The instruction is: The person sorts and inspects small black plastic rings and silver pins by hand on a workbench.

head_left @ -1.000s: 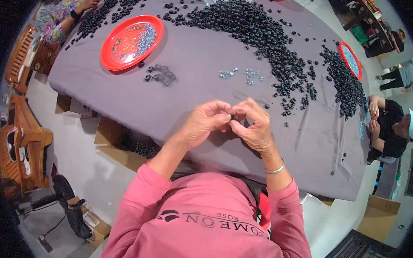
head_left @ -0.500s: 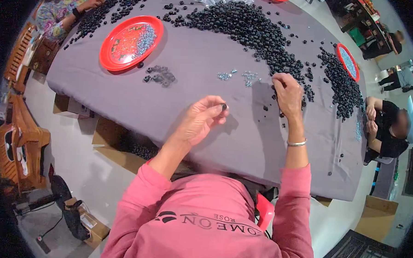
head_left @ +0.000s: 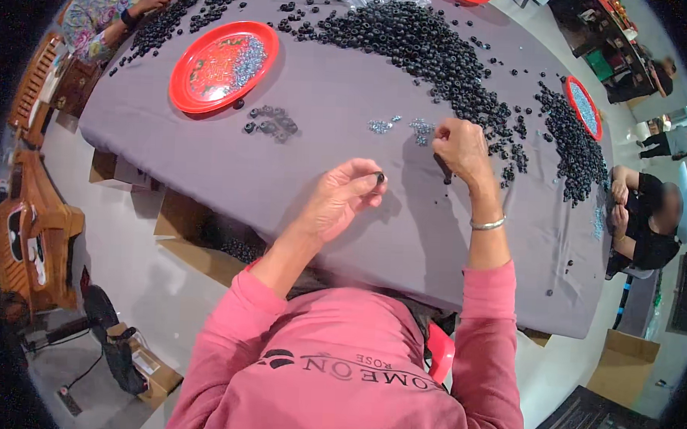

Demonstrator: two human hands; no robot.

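My left hand [head_left: 342, 201] is raised over the grey cloth, thumb and fingers pinching a small round black part [head_left: 380, 177]. To its right, my right hand [head_left: 463, 152] reaches down with its fingers drawn together beside a small cluster of shiny clear-blue pieces [head_left: 421, 129]. Whether anything sits between those fingertips cannot be seen. Another little cluster of shiny pieces [head_left: 380, 126] lies just left of it. A big heap of round black parts [head_left: 420, 45] spreads beyond my hands. Left of them lies a group of dark ring-like parts [head_left: 272, 122].
A red plate [head_left: 178, 84] with shiny pieces is at left; a smaller red plate [head_left: 574, 102] stands at right near another black heap [head_left: 572, 155]. One person's arm [head_left: 130, 13] is at far left, another person [head_left: 641, 220] at right. An open carton [head_left: 192, 258] sits below the table edge.
My right hand has moved left, from beside the black heap to the shiny pieces. My left hand still pinches the black part and has barely shifted.
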